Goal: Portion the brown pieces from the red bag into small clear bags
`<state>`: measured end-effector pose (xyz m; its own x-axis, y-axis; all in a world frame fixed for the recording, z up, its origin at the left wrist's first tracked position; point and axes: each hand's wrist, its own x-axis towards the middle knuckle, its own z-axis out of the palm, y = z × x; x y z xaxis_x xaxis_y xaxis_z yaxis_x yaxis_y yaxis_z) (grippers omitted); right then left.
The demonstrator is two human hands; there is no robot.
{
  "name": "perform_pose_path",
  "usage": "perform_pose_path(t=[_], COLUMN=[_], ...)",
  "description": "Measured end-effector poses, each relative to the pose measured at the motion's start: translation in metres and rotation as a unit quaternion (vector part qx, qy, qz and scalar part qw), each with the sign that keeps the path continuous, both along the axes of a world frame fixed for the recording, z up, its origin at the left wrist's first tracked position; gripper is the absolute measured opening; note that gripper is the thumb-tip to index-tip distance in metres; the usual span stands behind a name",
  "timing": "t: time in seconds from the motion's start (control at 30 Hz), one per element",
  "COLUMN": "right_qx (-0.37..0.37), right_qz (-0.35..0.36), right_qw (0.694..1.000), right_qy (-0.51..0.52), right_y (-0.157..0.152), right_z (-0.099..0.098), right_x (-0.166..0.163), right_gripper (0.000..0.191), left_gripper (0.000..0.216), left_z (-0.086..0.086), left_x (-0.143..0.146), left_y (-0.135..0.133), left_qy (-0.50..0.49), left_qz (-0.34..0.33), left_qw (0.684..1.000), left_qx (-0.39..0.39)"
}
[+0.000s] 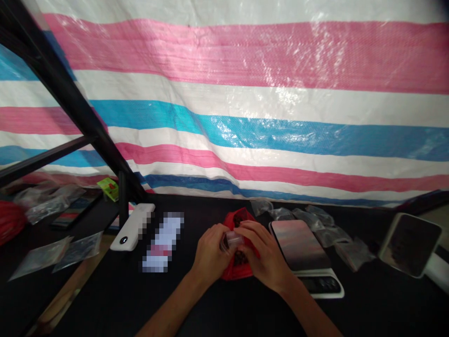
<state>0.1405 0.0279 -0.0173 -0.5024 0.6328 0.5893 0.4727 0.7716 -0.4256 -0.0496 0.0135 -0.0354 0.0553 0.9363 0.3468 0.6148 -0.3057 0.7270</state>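
Note:
Both hands meet over a red bag that holds small dark brown pieces, too blurred to name. A small clear plastic bag is pinched between them. My left hand has its fingers curled around the plastic bag's left side. From the right, my right hand grips the same bag with thumb and fingers bent. Just right of the hands lies a kitchen scale with a shiny metal plate and a dark display at its front. My hands cover part of the red bag.
Several clear plastic bags lie behind and right of the scale. A tilted dark-screened device stands far right. Left are a white device, a blurred-out sheet, flat clear bags and a black frame post. Striped tarpaulin hangs behind.

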Motion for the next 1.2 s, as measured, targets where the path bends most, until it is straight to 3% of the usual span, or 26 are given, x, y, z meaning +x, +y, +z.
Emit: perform_pose_path(t=[0.17, 0.33, 0.47, 0.63, 0.87, 1.0, 1.1, 1.2], right_qx=[0.034, 0.0, -0.047, -0.092, -0.135, -0.106, -0.076, -0.045], right_qz=[0.025, -0.059, -0.06, -0.057, -0.067, -0.065, -0.087, -0.127], right_qw=[0.999, 0.998, 0.995, 0.98, 0.972, 0.974, 0.972, 0.97], right_qy=[0.002, 0.037, -0.067, -0.169, -0.178, -0.189, -0.207, -0.202], right_y=[-0.003, 0.007, 0.02, 0.025, 0.024, 0.023, 0.024, 0.027], right_z=[0.001, 0.001, 0.001, 0.003, 0.006, 0.004, 0.005, 0.011], right_x=[0.001, 0.009, 0.021, 0.027, 0.03, 0.027, 0.027, 0.033], right_gripper=[0.046, 0.033, 0.026, 0.026, 0.026, 0.024, 0.022, 0.021], left_gripper=[0.01, 0.02, 0.04, 0.024, 0.014, 0.019, 0.036, 0.04], left_z=[0.001, 0.012, 0.014, 0.002, 0.011, 0.018, 0.018, 0.014], left_x=[0.003, 0.005, 0.0, -0.012, -0.022, -0.031, -0.03, -0.02], left_y=[-0.003, -0.006, -0.006, 0.005, 0.011, 0.01, 0.006, 0.001], left_qy=[-0.045, -0.082, -0.029, -0.063, -0.086, 0.007, 0.007, -0.123], left_qz=[-0.002, 0.081, 0.097, 0.07, 0.162, 0.225, 0.194, 0.079], left_qw=[0.999, 0.993, 0.99, 0.978, 0.978, 0.962, 0.953, 0.945], left_qx=[-0.021, -0.015, -0.094, -0.184, -0.096, -0.156, -0.232, -0.293])
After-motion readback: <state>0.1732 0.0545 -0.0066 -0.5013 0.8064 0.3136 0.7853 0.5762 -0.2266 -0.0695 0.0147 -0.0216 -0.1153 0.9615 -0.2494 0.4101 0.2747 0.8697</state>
